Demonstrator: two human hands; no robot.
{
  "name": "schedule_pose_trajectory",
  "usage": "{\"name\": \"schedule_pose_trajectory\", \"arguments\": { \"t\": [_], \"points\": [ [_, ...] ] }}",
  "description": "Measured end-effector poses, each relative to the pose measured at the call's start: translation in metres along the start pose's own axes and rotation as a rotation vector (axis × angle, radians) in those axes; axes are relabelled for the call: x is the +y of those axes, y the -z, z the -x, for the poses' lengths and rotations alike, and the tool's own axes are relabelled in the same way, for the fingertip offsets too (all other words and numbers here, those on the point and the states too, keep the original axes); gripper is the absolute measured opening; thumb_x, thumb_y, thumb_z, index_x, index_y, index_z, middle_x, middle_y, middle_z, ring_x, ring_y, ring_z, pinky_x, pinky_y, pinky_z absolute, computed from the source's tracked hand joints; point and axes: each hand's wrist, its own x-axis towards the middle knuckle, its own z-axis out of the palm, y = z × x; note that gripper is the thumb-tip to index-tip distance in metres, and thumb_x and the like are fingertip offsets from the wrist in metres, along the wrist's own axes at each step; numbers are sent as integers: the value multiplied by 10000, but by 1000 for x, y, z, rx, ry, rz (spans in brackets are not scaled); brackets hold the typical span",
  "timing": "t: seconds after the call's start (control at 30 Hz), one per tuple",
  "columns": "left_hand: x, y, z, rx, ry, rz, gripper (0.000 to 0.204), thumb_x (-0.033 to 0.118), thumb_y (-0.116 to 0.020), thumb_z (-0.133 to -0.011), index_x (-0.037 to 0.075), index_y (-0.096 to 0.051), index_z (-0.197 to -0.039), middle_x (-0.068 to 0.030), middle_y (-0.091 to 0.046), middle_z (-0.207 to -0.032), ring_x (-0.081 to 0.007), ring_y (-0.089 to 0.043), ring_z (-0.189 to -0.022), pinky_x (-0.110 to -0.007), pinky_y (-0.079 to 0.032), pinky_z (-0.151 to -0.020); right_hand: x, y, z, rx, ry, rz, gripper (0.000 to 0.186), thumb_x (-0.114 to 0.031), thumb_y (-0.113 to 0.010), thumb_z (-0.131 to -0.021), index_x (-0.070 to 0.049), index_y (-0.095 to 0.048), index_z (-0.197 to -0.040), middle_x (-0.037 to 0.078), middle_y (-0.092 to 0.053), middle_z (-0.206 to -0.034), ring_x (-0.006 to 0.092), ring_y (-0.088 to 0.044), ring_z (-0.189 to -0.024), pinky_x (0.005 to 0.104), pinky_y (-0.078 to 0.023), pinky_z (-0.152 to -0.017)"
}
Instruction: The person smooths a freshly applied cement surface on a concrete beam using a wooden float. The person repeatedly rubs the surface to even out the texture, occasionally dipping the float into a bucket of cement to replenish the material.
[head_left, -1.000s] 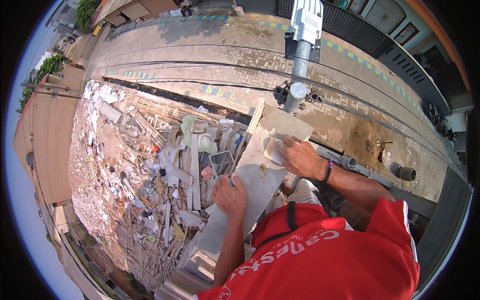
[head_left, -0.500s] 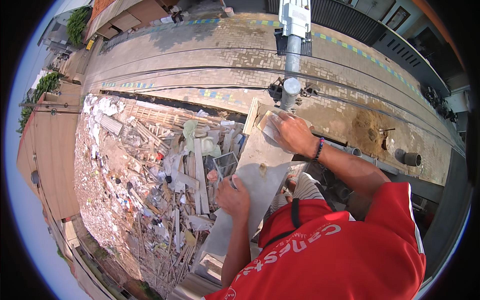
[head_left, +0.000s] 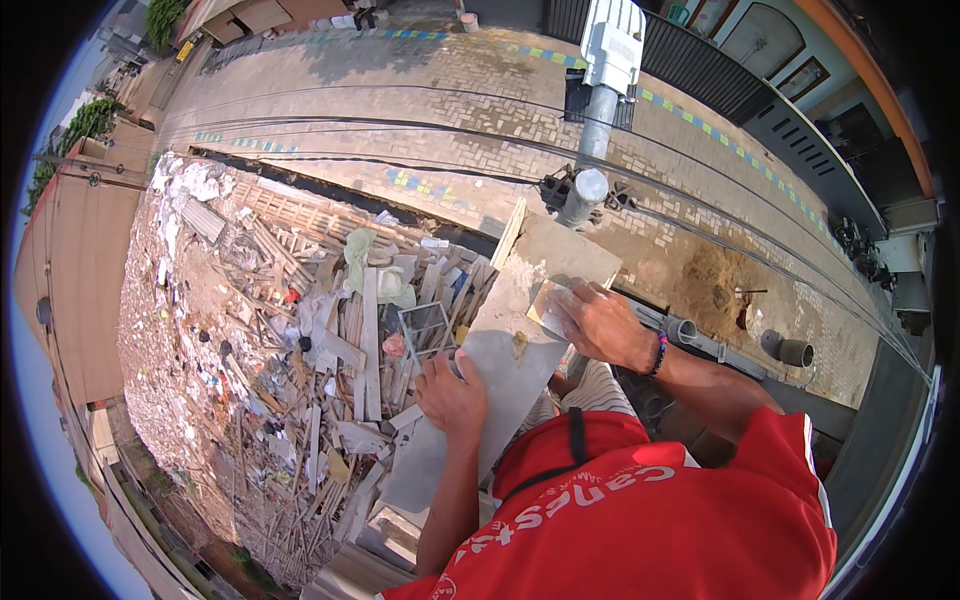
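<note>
My right hand (head_left: 610, 325) grips a thin, pale tan, square-looking piece (head_left: 545, 305), pressed to the top of a narrow grey concrete ledge (head_left: 500, 380) that slants away from me. A yellowish stain (head_left: 519, 346) marks the ledge just below that piece. My left hand (head_left: 450, 395) rests at the ledge's left edge, fingers loosely bent and apart, lower down than my right. Beyond the ledge's far left side stands a narrow pale wooden strip (head_left: 508, 232).
Far below left lies rubble (head_left: 260, 380) with boards and sheets. A lamp pole (head_left: 600, 130), cables (head_left: 430, 127) and pipes (head_left: 680, 330) are near the ledge. A paved street (head_left: 390, 80), a dark gate (head_left: 680, 50) and a small figure of a person (head_left: 365, 17) are beyond.
My right hand slid toward the ledge's far end half a second ago and is now back nearer me with the piece. My left hand stays at the left edge. The view has shifted slightly.
</note>
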Motion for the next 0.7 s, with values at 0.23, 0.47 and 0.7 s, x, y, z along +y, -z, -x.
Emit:
{"name": "schedule_pose_trajectory", "arguments": {
  "t": [0.23, 0.47, 0.7],
  "points": [
    [2, 1, 0, -13, 1, 24, 348, 349, -533, -950, 43, -679, -1030, -161, -665, -1043, -381, -592, -980, -510, -420, -881, 3, 12, -29, -79, -286, -34, 451, -186, -641, -838, 2, -555, -1238, 228, -602, -1084, 409, -640, -975, 495, -540, -817],
    [4, 3, 0, -28, 13, 4, 358, 360, -531, -948, 50, -684, -1042, -164, -669, -1035, -380, -596, -976, -507, -423, -882, 16, 14, -41, -51, -349, 2, 493, -184, -648, -834, -12, -546, -1285, 208, -609, -1109, 378, -635, -1019, 487, -534, -831],
    [2, 5, 0, -21, 16, 21, 362, 351, -529, -950, 37, -683, -1045, -182, -672, -1067, -388, -596, -986, -514, -426, -895, 2, 14, -13, -68, -254, -17, 449, -218, -646, -835, -7, -566, -1223, 217, -614, -1061, 402, -653, -936, 484, -547, -804]
  ]
}}
